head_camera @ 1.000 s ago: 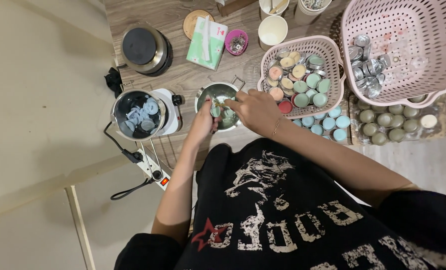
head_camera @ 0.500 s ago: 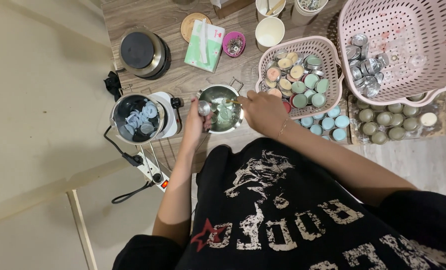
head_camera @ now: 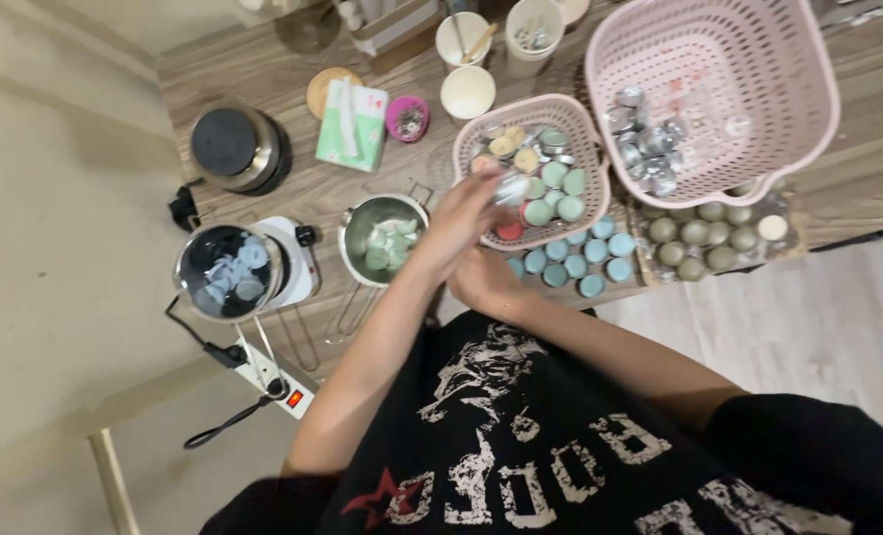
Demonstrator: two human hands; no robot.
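Over the near rim of the small pink basket [head_camera: 585,213], the left hand [head_camera: 461,223] pinches what looks like a small metal cup [head_camera: 511,188], blurred. Just below that basket, the right hand [head_camera: 481,279] curls, its grip unclear. Left of it sits a steel pot [head_camera: 352,238].

Blurred grasp, cropped edges

Small silvery thing [head_camera: 510,188] in the left hand [head_camera: 458,220], smeared by motion, kind unclear; right hand [head_camera: 483,280] half tucked under the left, its fingers out of sight. Large pink basket [head_camera: 808,99] clipped by the top edge, cups [head_camera: 536,20] likewise. Contents of the small steel pot [head_camera: 382,238] too small to identify. Far counter [head_camera: 263,69] corner cropped.
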